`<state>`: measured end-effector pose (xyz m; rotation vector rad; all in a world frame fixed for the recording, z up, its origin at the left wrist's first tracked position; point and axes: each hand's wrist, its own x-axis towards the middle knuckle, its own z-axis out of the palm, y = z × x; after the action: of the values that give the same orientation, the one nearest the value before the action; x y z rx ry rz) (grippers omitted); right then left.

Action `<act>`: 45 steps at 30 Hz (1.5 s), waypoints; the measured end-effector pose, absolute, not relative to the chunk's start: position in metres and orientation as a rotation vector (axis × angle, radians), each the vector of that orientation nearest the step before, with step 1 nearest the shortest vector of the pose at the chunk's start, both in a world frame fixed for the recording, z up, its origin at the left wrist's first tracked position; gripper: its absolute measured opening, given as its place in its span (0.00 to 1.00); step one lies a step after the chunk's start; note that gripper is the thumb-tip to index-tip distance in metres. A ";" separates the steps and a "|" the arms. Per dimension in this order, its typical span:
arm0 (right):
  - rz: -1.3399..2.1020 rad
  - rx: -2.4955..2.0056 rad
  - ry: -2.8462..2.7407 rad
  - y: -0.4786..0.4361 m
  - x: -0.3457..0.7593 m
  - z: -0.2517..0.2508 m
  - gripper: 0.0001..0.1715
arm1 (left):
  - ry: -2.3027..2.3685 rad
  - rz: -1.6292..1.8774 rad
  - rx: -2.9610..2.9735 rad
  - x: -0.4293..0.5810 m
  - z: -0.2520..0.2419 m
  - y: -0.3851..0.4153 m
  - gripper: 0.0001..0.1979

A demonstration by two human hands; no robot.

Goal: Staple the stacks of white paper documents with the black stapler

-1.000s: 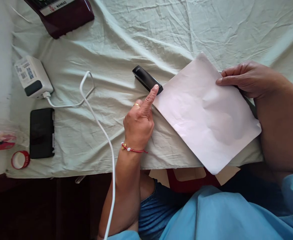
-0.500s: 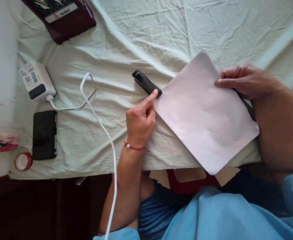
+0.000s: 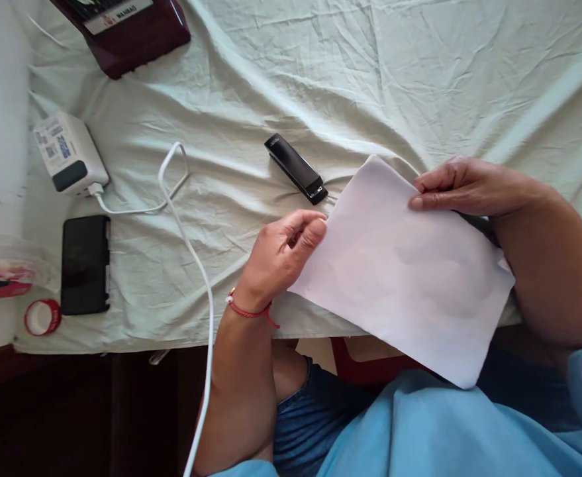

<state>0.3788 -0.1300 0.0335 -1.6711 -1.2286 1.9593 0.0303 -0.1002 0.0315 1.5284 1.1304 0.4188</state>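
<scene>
A white sheet of paper (image 3: 394, 271), possibly more than one layer, is held at an angle over the table's front edge. My left hand (image 3: 283, 255), with a red string bracelet at the wrist, pinches its left edge between thumb and fingers. At the upper right edge, my right hand (image 3: 459, 189) grips the paper with the thumb on top; its other fingers are partly hidden behind. A black stapler (image 3: 296, 168) lies on the cloth just beyond my left hand, apart from it.
A wrinkled pale green cloth (image 3: 291, 79) covers the table. To the left are a white power bank (image 3: 71, 154) with a white cable (image 3: 191, 245), a black phone (image 3: 86, 265) and a red tape roll (image 3: 43, 317). A dark maroon box (image 3: 142, 40) stands at the back left.
My left hand has come off the stapler and taken hold of the paper's left edge. The paper has turned and shifted toward my body, away from the stapler.
</scene>
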 end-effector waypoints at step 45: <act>1.296 -1.600 -1.136 -0.130 0.366 -0.002 0.28 | 1.332 0.788 1.211 0.010 0.024 -0.089 0.19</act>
<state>0.3657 -0.1303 -0.0020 -1.5999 -1.1364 1.2956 0.0098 -0.0890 0.0237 1.2110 1.3316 0.7884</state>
